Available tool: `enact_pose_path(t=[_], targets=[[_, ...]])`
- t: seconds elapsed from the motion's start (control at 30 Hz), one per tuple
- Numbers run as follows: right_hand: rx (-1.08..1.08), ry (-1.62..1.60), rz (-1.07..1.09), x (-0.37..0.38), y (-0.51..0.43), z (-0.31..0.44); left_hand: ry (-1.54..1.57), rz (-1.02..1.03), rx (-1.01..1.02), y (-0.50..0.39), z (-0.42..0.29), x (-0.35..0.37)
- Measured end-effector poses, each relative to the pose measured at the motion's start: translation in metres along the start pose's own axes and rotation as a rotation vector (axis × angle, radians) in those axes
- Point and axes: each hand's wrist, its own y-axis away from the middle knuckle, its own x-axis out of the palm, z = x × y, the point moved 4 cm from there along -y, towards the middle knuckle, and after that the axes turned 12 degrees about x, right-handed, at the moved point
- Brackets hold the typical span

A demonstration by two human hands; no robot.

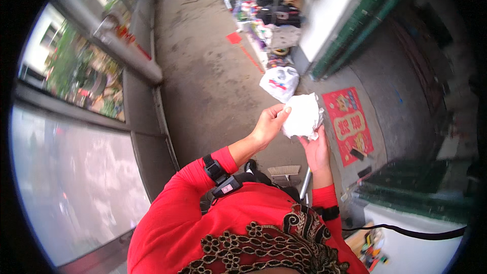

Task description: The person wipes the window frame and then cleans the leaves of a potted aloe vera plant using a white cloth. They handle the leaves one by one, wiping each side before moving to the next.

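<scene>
A crumpled wad of white paper or thin cloth (301, 117) is held in front of my body, between both hands. My left hand (272, 123) pinches its left side, with the thumb lying on top. From below and to the right, my right hand (317, 147) supports it, its fingers partly hidden behind the wad. Farther off, just past the wad in the picture, a white plastic bag (280, 82) with red and blue print rests by a heap of goods.
A red fly swatter (243, 51) lies near the heaped items (277, 15). To the right, a red printed doormat (348, 125) lies at a green-framed doorway (365, 23). A broom head (284, 170) is close to my feet. Windows (83, 64) line the left wall.
</scene>
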Motion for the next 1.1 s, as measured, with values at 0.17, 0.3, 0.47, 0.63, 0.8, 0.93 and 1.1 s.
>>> enact_pose_path(t=[0.17,0.3,0.47,0.63,0.8,0.93,1.1], targets=[[0.214,-0.114,0.333,0.080,-0.046,-0.014,-0.112,-0.199,0.240,-0.008,-0.012,-0.063],[0.275,0.053,0.351,0.108,-0.097,-0.017,0.017,-0.184,0.261,-0.022,-0.013,-0.089],[0.179,0.122,0.315,0.138,-0.180,-0.002,-0.359,-0.340,0.236,-0.075,-0.020,-0.139],[0.093,0.071,0.293,0.177,-0.287,0.042,-0.041,-0.401,0.027,-0.152,-0.031,-0.176],[0.197,0.177,0.545,0.253,-0.363,0.068,0.001,-0.606,0.156,-0.216,-0.071,-0.225],[0.344,0.383,0.607,0.306,-0.410,0.058,-0.278,-0.832,0.222,-0.227,-0.098,-0.281],[0.634,0.363,0.813,0.366,-0.467,0.047,-0.135,-0.901,0.271,-0.260,-0.129,-0.360]])
